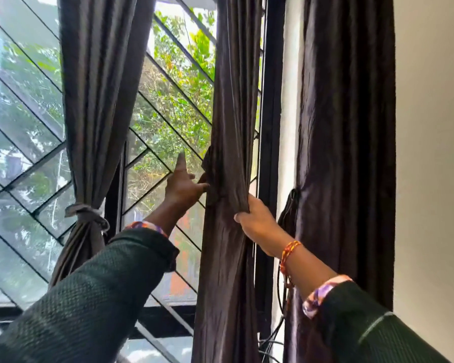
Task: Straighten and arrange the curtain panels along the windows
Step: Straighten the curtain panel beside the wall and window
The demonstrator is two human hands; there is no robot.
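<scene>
Three dark grey-purple curtain panels hang along the windows. The middle panel [228, 106] is bunched into a narrow column. My left hand [185, 186] pinches its left edge, index finger pointing up. On the panel's right edge, a little lower, my right hand [257, 221] grips a fold of the cloth. The left panel [97, 95] is gathered and knotted with a tie-back [85, 213]. The right panel [346, 153] hangs straight beside the wall.
The window [168, 106] has diagonal black grille bars with green trees behind. A black window frame post [269, 153] stands between the middle and right panels. Black cables [286, 224] hang by that post. A plain cream wall [433, 153] fills the right.
</scene>
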